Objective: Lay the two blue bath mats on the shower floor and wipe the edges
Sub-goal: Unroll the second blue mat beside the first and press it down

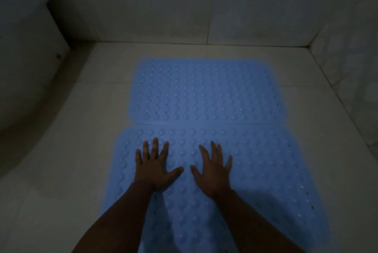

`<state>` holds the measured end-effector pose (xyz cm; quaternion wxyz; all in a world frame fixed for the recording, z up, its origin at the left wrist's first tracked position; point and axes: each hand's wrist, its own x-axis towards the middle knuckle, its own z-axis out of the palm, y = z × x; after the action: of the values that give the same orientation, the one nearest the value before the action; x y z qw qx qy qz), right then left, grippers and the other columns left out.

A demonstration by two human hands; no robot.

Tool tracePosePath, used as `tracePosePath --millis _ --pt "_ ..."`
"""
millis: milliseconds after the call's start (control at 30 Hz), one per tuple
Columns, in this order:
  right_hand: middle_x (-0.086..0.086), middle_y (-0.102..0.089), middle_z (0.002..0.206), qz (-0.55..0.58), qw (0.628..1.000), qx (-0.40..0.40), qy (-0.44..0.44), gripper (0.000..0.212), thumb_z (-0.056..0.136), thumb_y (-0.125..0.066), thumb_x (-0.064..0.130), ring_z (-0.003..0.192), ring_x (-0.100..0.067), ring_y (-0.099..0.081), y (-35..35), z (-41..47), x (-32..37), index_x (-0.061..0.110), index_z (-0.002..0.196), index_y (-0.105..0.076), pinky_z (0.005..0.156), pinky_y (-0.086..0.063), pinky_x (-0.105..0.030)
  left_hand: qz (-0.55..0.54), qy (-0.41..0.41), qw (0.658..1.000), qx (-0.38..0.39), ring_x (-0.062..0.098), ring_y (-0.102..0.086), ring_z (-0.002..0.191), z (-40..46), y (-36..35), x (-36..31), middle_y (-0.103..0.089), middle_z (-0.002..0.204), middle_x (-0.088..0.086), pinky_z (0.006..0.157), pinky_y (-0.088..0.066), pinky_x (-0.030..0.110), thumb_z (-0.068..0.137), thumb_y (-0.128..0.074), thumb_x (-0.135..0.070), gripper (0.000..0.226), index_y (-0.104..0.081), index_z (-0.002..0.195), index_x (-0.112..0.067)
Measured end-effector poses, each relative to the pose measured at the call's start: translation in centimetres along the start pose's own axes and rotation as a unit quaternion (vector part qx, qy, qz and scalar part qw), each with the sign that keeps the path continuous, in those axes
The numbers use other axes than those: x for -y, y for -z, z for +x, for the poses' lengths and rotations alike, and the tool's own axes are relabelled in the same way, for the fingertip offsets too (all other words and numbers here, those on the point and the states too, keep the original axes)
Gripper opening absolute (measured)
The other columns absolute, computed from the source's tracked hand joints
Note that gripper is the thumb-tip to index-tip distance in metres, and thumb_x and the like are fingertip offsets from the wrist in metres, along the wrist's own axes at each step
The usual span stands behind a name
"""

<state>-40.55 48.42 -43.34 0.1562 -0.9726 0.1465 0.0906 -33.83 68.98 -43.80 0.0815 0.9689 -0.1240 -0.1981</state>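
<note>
— Mats, two of them, both blue and studded with bumps, lie flat on the pale tiled floor [61,170]. The far mat [204,91] sits closer to the back wall [184,7]; the near mat [266,181] lies just in front of it, long edges meeting along a thin seam.

— Where are the hands?

— Both rest palm-down on the near mat, side by side, thumbs pointing toward each other without touching. The left hand [153,166] has its fingers [155,146] straight and spread wide. The right hand [213,170] is the same, fingers fanned and holding nothing. Bare forearms reach in from the bottom edge.

— What surrounds the mats?

— Bare floor shows on the left, right and far sides. Tiled walls meet in the far right corner. A curved pale surface [20,68] bulges in at the left; the light is too dim to tell what it is.
</note>
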Motion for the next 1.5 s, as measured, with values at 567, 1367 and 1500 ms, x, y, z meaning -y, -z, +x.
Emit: tracePosePath --millis 567,1367,1500 --pt "0.008 0.032 0.162 -0.053 0.997 0.051 -0.009 0.084 0.085 -0.013 0.085 0.151 -0.026 0.028 -0.9 -0.9 -0.3 0.047 0.152 0.02 0.112 0.011 -0.074 0.04 0.007 0.999 -0.018 0.037 0.031 0.15 0.2 -1.1 -0.4 0.032 0.164 0.004 0.121 0.014 0.062 0.082 -0.016 -0.092 0.099 0.019 0.158 -0.039" --pt "-0.005 -0.027 0.16 -0.01 0.998 -0.018 -0.053 0.071 0.091 -0.04 0.062 0.153 -0.029 -0.01 1.9 3.5 4.0 0.03 0.152 -0.024 0.116 -0.003 -0.07 -0.02 -0.037 0.984 -0.173 0.035 -0.052 0.13 3.7 4.3 3.5 -0.059 0.139 0.006 0.106 -0.038 0.048 0.087 -0.022 -0.072 0.079 -0.055 0.143 -0.026" --pt "-0.002 -0.025 0.162 0.052 0.998 -0.033 0.003 0.066 0.093 -0.043 0.061 0.154 -0.026 -0.009 1.6 4.7 5.7 0.034 0.15 -0.026 0.12 -0.006 -0.064 0.002 -0.043 0.992 -0.115 0.032 -0.009 0.157 4.9 3.8 5.2 -0.019 0.169 0.009 0.124 -0.017 0.052 0.094 -0.018 -0.072 0.085 -0.025 0.161 -0.02"
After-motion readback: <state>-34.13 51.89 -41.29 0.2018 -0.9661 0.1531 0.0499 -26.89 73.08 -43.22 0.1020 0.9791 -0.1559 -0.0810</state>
